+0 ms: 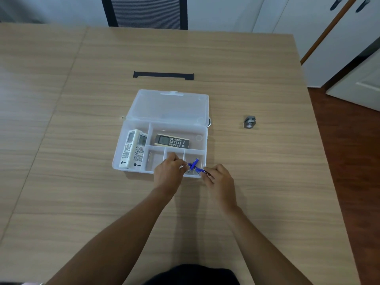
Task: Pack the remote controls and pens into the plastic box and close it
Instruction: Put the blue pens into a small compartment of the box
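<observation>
The clear plastic box [202, 131] lies open mid-table, its lid [168, 105] flat behind it. Two white remotes [132, 149] lie side by side in the left compartment. A dark remote [171, 140] lies in the long rear compartment. Two blue pens [194, 164] cross each other over the front right compartment. My left hand [167, 174] pinches the end of one pen at the box's front edge. My right hand [220, 179] grips the other pen's tip end just outside the front right corner.
A small grey metal fitting [249, 121] stands to the right of the box. A black cable slot [163, 75] is set into the wooden table [82, 182] behind the lid. A chair [148, 12] is at the far edge. The table's right edge drops to the floor.
</observation>
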